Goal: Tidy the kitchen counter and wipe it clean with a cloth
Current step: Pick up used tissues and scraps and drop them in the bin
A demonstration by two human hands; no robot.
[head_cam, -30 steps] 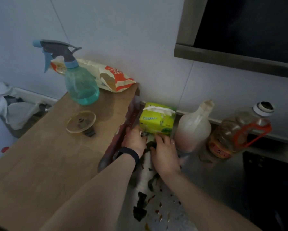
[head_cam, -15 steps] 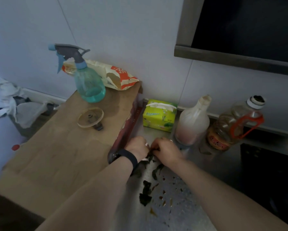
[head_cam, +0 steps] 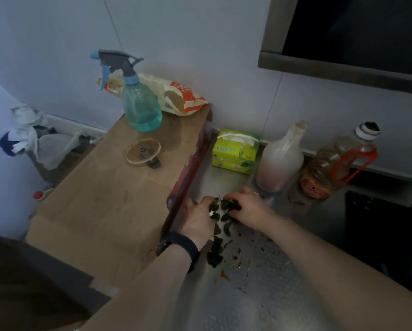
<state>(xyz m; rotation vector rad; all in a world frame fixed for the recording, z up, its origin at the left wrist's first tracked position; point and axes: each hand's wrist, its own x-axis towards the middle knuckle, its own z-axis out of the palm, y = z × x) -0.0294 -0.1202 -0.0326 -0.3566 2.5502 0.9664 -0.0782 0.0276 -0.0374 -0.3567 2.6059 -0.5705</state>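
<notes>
My left hand (head_cam: 198, 218) and right hand (head_cam: 254, 209) grasp the dark scraps (head_cam: 221, 207) with curled fingers, by the worktop's (head_cam: 260, 297) left edge. I should scrape low and gather loose bits nearer me.

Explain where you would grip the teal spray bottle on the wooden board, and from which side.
Grip the spray bottle by its narrow neck, just under the trigger head, coming from the near right side. The body bulges wide, the nozzle and trigger jut left, and the snack bag lies close behind it, so the near right looks like the freest approach.
</notes>
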